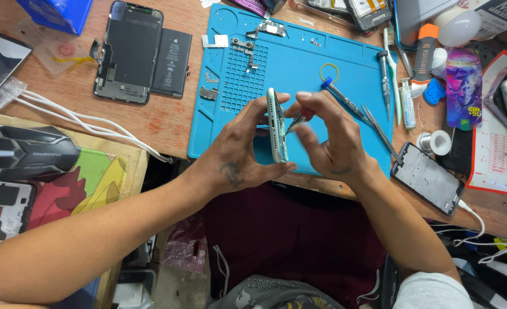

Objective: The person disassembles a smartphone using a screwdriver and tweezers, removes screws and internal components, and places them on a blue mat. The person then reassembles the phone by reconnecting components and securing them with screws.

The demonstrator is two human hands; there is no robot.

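Note:
My left hand (243, 150) holds a white phone body (277, 127) upright on its edge, above the front part of a blue work mat (287, 63). Thumb and fingers clamp it from both sides. My right hand (329, 137) pinches a thin screwdriver (295, 121) with a red grip, its tip against the phone's edge. Both hands sit close together over the mat's near border.
On the mat lie small metal parts (247, 46), a yellow ring (329, 72), a blue-capped screwdriver (340, 96) and tweezers (379, 130). A black phone screen (128, 52) and a battery (172, 63) rest left on the wooden desk. A phone frame (428, 177) lies right; white cables (81, 121) run left.

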